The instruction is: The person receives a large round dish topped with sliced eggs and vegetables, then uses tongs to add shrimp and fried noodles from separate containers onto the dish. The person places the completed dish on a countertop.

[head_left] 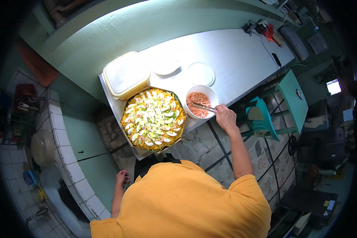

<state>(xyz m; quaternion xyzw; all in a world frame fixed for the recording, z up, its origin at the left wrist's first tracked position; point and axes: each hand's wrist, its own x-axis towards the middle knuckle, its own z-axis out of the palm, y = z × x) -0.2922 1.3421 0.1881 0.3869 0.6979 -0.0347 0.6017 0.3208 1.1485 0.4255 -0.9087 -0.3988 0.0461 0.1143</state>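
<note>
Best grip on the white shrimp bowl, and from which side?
Likely the upper-right rim of the white bowl, coming from the right, thumb over the edge and fingers on the outer wall. It's round and upright with an exposed rim there; the octagonal tray crowds its left, and the right hand with tongs reaches over the lower right.

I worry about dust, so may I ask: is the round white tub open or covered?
Open: pink food shows inside the tub, and the tongs in the right hand reach over it.
</note>
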